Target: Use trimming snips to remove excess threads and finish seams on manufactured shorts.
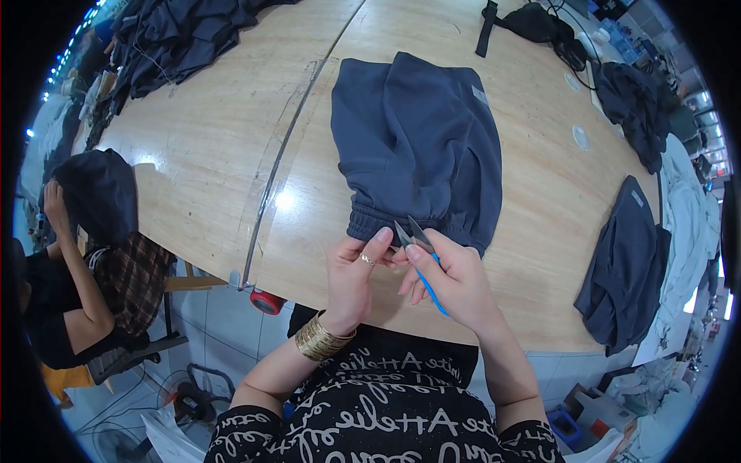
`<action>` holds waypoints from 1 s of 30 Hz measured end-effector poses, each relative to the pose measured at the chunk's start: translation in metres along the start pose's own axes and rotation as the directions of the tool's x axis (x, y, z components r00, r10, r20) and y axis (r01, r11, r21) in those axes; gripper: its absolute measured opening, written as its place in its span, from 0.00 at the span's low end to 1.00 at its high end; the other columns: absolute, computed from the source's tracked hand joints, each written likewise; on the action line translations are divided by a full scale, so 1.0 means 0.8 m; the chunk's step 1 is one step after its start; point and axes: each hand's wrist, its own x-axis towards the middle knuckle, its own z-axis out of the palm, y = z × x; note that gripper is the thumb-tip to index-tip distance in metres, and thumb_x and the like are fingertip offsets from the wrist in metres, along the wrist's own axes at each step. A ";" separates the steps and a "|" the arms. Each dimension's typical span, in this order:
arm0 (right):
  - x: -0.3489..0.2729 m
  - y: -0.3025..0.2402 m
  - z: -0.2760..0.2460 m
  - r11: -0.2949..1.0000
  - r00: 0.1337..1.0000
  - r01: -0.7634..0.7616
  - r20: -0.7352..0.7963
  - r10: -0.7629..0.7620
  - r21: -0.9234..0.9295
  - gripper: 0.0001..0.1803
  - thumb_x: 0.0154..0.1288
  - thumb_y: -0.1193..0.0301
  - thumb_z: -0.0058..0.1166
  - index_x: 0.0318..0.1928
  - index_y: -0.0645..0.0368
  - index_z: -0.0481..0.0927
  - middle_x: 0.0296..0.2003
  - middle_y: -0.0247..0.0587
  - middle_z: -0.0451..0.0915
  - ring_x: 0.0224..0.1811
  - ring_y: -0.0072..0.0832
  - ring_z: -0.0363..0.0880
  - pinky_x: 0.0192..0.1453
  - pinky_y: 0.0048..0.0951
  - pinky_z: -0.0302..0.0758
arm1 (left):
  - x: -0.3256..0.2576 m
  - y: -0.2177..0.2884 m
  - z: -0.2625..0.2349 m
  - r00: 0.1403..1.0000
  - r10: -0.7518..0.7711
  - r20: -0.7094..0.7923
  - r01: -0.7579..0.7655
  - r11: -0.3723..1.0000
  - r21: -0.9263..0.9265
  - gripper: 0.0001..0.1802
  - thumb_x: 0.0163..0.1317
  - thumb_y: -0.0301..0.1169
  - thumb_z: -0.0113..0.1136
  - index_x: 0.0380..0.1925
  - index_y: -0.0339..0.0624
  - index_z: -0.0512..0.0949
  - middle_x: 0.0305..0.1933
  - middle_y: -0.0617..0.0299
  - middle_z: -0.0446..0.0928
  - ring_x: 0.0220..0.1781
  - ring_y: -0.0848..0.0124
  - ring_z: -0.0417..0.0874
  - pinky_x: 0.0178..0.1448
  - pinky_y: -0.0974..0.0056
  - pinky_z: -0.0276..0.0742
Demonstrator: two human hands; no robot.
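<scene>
On the table in front of me lies a dark blue-grey garment (417,139), its gathered elastic edge (374,220) toward me. My left hand (353,274) pinches that edge between thumb and fingers. In my right hand (455,282) is a pair of thread snips with a blue handle (432,289). The snips' two pointed blades stand apart, right by the elastic edge and beside my left thumb. Any thread at the blade tips is too small to make out. A small pale label (480,94) shows at the garment's far right.
The wooden table (224,100) has a seam running across it. Dark garments are heaped at far left (181,35) and another lies at right (625,262). A black strapped item (532,23) rests at the back. On the left, a co-worker's hand (54,204) touches dark cloth (100,193).
</scene>
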 end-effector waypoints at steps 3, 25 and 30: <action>-0.003 0.001 -0.001 0.999 1.000 -0.010 0.001 0.010 0.036 0.15 0.73 0.66 0.42 0.39 0.65 0.76 0.20 0.39 0.79 0.19 0.20 0.77 0.24 0.19 0.72 | -0.003 0.000 0.000 1.000 0.010 0.013 -0.010 1.000 0.008 0.09 0.65 0.31 0.58 0.34 0.36 0.81 0.30 0.61 0.82 0.30 0.77 0.80 0.36 0.72 0.73; 0.009 0.008 0.020 0.884 0.803 0.362 -0.384 -0.457 -0.295 0.10 0.57 0.80 0.61 0.41 0.65 0.80 0.31 0.35 0.82 0.30 0.17 0.79 0.30 0.21 0.73 | -0.009 0.013 0.008 0.998 -0.033 -0.054 0.032 0.999 -0.026 0.09 0.64 0.30 0.59 0.37 0.34 0.79 0.30 0.62 0.80 0.22 0.76 0.79 0.29 0.73 0.74; 0.026 0.007 0.017 0.752 0.712 0.458 -0.311 -0.629 -0.474 0.06 0.58 0.80 0.60 0.37 0.65 0.78 0.31 0.37 0.81 0.30 0.17 0.79 0.33 0.20 0.73 | -0.010 0.015 0.010 0.998 -0.035 -0.055 0.034 0.999 -0.011 0.08 0.63 0.30 0.60 0.37 0.35 0.79 0.29 0.64 0.79 0.25 0.78 0.77 0.31 0.74 0.72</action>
